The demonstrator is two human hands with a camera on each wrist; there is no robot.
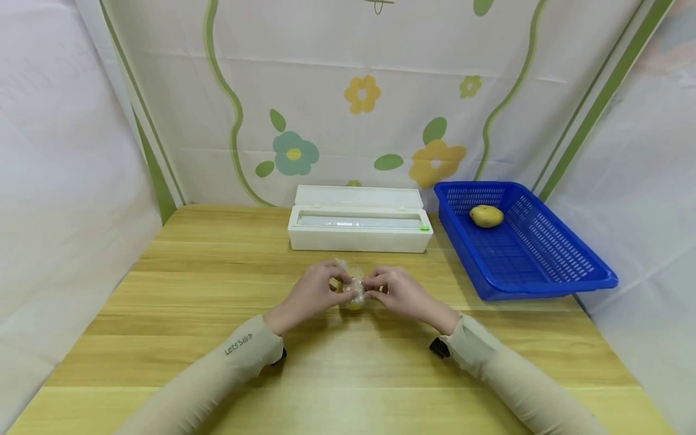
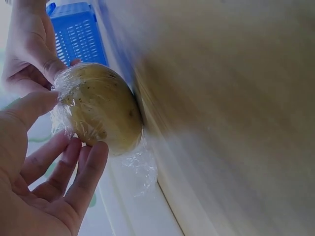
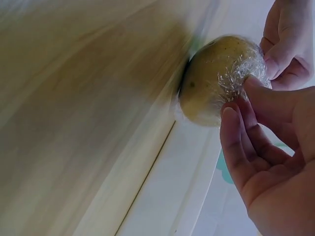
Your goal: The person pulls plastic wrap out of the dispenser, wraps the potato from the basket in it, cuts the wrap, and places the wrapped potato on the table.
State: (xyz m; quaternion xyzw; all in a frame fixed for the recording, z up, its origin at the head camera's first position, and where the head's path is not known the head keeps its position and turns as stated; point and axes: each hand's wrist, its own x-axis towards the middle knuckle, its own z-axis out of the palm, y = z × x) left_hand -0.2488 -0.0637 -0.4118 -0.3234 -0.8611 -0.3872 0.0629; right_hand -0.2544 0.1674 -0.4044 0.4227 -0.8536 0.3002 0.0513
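A yellow potato (image 2: 110, 108) wrapped in clear cling film sits on the wooden table between both hands. Gathered, crinkled film (image 3: 236, 76) covers its upper side, and a loose flap (image 2: 142, 169) sticks out at the far end. My left hand (image 1: 315, 291) holds the wrapped potato from the left, thumb on the bunched film and fingertips against the potato's side. From the right, my right hand (image 1: 399, 293) pinches the film between thumb and fingers. In the head view the hands and film hide most of the potato.
Behind the hands stands a white cling film dispenser (image 1: 359, 241), its lid up and a roll inside. To the right is a blue perforated basket (image 1: 549, 290) with one unwrapped potato (image 1: 486, 216). White cloth walls (image 1: 326, 78) with printed flowers enclose the wooden table (image 1: 348, 386).
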